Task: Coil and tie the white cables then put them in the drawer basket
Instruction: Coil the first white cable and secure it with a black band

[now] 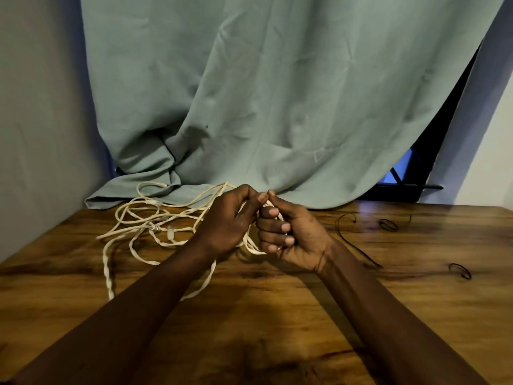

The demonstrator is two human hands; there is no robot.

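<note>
Coiling step in hand: right hand (288, 236) is gripping a small bundle of white cable (252, 247) loops, fingers curled round it, while left hand (229, 219) is pinching a strand at the top, both hands touching above the wooden table (277, 315). Most of the cable is lying loose and tangled to the left, near the curtain (277, 93) hem. Next move is likely calling for slack fed in without snagging; black bands (388, 225) are waiting to the right, basket not in view.

A single head-worn camera looks forward and down across the tabletop (277, 315) from its near edge. It sits close above, facing the far curtain (277, 93).
</note>
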